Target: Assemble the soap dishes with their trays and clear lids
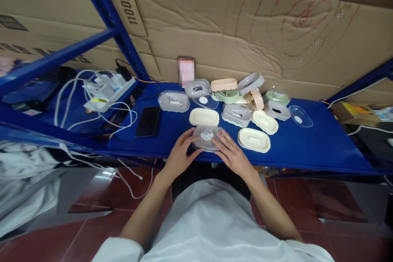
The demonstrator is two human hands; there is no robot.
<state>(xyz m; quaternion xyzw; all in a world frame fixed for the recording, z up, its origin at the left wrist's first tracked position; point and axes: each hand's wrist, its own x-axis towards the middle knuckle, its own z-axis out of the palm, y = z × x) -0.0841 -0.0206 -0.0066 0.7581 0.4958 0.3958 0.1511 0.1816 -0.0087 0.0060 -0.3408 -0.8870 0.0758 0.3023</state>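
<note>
The left hand [180, 151] and right hand [233, 153] are grasping a gray oval box [206, 141] between them, near the surface's [322, 143] front edge.

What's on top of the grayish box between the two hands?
On the grayish box is a round, pale label. The right hand covers part of the top; what's beneath those fingers is hidden.

The desk [322, 143] was blue, the nearest box [206, 145] grey with a whitish label [206, 134], the trays [254, 140] cream, and the cardboard [196, 16] brown with red wavy rings [303, 18].
</note>
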